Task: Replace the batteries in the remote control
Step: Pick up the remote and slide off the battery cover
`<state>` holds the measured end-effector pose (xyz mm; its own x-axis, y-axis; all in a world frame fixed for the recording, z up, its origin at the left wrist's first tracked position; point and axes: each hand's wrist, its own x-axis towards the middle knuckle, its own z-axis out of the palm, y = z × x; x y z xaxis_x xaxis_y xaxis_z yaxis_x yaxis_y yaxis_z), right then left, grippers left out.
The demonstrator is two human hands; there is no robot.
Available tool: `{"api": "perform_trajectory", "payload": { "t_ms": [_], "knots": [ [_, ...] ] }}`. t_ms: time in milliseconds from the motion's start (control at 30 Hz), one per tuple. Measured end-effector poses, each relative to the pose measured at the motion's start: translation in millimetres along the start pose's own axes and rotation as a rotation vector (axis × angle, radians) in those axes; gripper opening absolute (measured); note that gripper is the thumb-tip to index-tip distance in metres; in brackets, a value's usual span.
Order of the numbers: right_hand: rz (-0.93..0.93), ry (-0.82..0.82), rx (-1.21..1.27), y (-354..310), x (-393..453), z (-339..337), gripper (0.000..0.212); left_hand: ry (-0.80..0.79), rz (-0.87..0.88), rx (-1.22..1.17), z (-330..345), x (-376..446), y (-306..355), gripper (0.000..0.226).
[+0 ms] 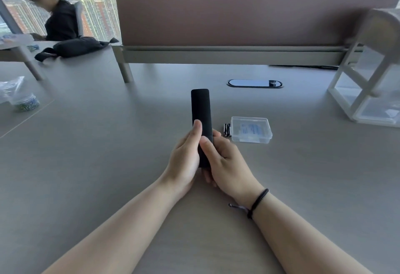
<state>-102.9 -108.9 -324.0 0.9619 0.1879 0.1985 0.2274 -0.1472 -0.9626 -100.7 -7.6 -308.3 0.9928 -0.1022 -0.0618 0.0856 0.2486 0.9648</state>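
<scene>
On grey desk [86,144] | both hands grip remote [200,109] | pink partition [238,9] behind | windows left

Bright daylight from the windows [95,12]; soft shadows, blurred, bowed edges.

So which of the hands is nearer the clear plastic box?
Right. The right hand grips the remote just left of the clear plastic box; the left hand is farther left, across the remote.
</scene>
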Motion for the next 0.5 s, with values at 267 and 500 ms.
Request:
{"api": "perform_trajectory", "payload": {
  "t_ms": [267,500],
  "knots": [
    [-0.018,-0.013,-0.053,3.1,-0.4,2.4,0.044,0.046,-0.04,-0.12,0.8,-2.1,0.0,0.05],
    [-0.012,0.048,-0.076,3.9,5.2,8.3,0.053,0.105,-0.106,-0.246,-0.2,3.4,-3.5,0.045]
  ]
}}
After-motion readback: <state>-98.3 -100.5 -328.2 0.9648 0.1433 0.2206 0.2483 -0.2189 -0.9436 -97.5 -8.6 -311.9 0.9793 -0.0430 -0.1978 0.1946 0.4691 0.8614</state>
